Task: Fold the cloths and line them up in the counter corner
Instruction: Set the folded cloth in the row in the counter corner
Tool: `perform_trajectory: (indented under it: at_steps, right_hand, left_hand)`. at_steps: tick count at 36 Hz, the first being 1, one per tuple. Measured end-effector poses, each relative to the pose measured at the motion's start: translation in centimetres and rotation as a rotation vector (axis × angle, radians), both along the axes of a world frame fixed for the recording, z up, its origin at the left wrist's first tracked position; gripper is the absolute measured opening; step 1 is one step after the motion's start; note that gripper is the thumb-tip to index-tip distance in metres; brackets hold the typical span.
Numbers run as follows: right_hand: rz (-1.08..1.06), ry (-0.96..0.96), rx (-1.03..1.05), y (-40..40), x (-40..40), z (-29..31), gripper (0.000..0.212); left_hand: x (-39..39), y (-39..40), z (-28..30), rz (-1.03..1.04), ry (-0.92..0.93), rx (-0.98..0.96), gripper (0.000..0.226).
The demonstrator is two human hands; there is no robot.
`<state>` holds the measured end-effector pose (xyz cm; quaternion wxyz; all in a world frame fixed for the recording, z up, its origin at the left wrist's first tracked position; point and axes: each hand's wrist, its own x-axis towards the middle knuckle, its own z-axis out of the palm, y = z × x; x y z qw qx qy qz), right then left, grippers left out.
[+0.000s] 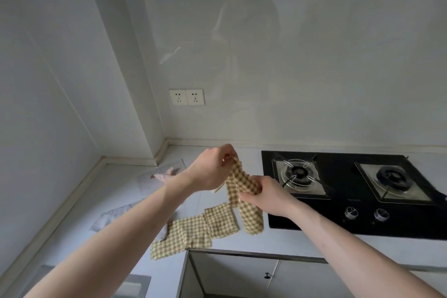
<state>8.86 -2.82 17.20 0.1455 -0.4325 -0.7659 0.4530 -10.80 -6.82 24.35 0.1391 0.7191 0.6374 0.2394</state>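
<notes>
cloth [242,186]: checked, held above the counter [290,242] beside the stove [338,210] | left hand [210,169] pinches top corner | right hand [263,195] grips bunched middle | seems light, limp; better hold corners.

The lifted cloth [242,191] shows a yellow-and-cream check, matching two cloths [193,232] lying left of the black hob [350,205]. Farther left of the hob lie a pale pink cloth [164,175] and a white speckled cloth [113,215]. The counter [266,241] is white.
</notes>
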Motion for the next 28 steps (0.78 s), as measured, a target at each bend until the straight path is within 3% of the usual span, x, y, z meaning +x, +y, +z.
perform_trajectory:
  at_steps: [7, 12, 16, 23, 28]
  right_hand:
    - [-0.098, 0.042, 0.028, 0.0, 3.6, -1.4, 0.020]
    - [-0.167, -0.013, 0.069, 0.5, 6.4, -3.8, 0.023]
    - [-0.179, -0.134, 0.126, 0.7, 8.5, -5.3, 0.034]
    - [-0.167, -0.305, 0.149, 2.3, 12.2, -6.6, 0.027]
    - [-0.193, -0.332, 0.219, 5.7, 14.0, -5.3, 0.014]
  left_hand:
    - [2.0, 0.0, -1.0, 0.026, -0.077, 0.020, 0.021]
    - [2.9, 0.4, -3.3, 0.051, -0.019, 0.027, 0.015]
    - [3.9, 0.5, -6.1, 0.083, 0.021, -0.022, 0.018]
    - [6.4, 1.1, -8.7, 0.176, 0.054, -0.070, 0.026]
    - [7.6, 2.8, -8.8, 0.349, -0.156, -0.197, 0.017]
